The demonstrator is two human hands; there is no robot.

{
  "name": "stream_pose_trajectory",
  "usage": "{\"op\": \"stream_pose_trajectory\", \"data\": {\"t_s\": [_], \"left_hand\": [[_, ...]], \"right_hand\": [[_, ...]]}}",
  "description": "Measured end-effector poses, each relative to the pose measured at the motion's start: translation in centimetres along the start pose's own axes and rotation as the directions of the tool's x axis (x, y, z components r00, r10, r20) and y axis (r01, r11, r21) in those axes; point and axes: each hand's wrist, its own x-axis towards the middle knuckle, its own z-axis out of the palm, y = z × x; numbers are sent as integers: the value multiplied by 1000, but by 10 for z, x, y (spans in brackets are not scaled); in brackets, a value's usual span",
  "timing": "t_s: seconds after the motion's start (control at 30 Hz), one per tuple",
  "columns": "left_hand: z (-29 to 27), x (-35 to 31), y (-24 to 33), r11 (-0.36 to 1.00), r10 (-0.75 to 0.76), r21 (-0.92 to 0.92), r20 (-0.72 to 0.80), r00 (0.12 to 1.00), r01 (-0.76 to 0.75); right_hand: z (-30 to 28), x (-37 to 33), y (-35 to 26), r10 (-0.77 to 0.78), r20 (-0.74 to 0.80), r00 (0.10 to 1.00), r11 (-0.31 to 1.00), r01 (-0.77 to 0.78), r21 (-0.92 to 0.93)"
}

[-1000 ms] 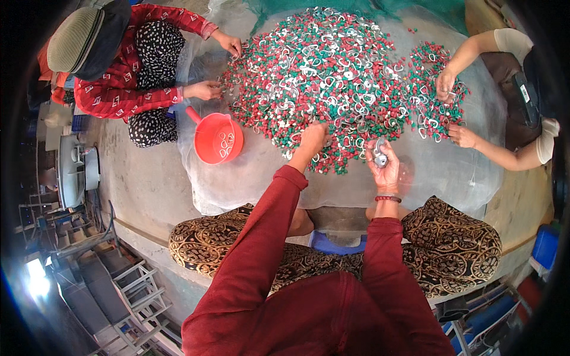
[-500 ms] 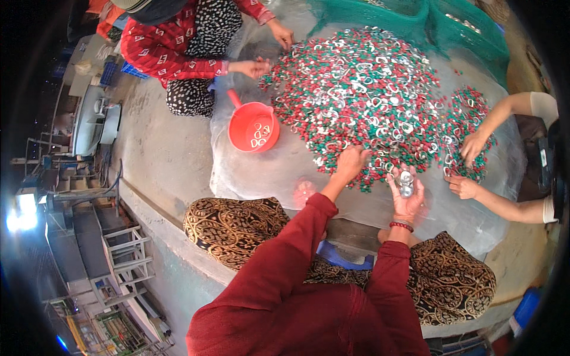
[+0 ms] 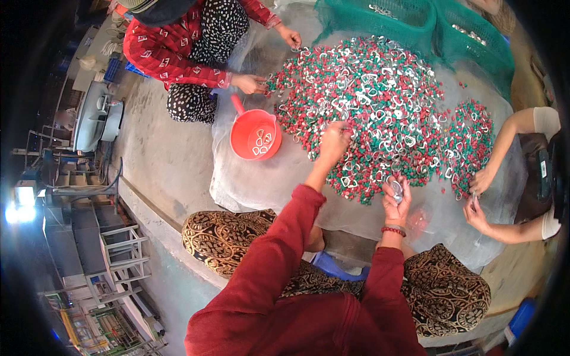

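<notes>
A broad heap of small red and green pieces (image 3: 362, 178) mixed with pale D-shaped rings (image 3: 389, 127) lies on clear plastic sheeting (image 3: 249, 181). Over the heap's near left part, my left hand (image 3: 333, 144) has its fingers drawn together at the pieces; blur hides what they pinch. At the near edge, my right hand (image 3: 396, 204) is turned palm up, fingers curled around a few shiny pale rings (image 3: 396, 190). A red long-handled dipper (image 3: 240, 142) to the left of the heap has several pale rings in its bottom.
A co-worker in a red patterned sleeve (image 3: 160, 56) picks at the heap's far left. Another person's hands (image 3: 478, 204) work at a smaller pile on the right. Green mesh baskets (image 3: 389, 26) stand at the back. A concrete ledge edge (image 3: 160, 219) runs at left.
My left hand has moved left and farther over the heap. My right hand's fingers have curled more around the rings. The person at right has brought both hands nearer together.
</notes>
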Motion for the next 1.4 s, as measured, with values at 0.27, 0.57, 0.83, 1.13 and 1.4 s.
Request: {"op": "stream_pose_trajectory", "data": {"t_s": [0.27,0.57,0.83,1.13,1.4], "left_hand": [[29,-9,-52,967,182,132,244,953,-219],[63,-92,-2,995,100,-30,444,891,-97],[5,-51,-8,758,-316,-294,616,722,583],[53,-52,-26,985,-63,171,297,953,12],[39,-54,-24,948,-199,-153,396,896,278]], "right_hand": [[12,-19,-6,-106,41,994,994,107,-35],[-4,-26,-17,-125,291,948,992,120,37],[-4,-31,-31,-251,19,968,948,249,-200],[0,-24,-12,-208,-115,971,930,160,-332],[-30,12,17,-548,-129,826,-120,-231,-966]]}}
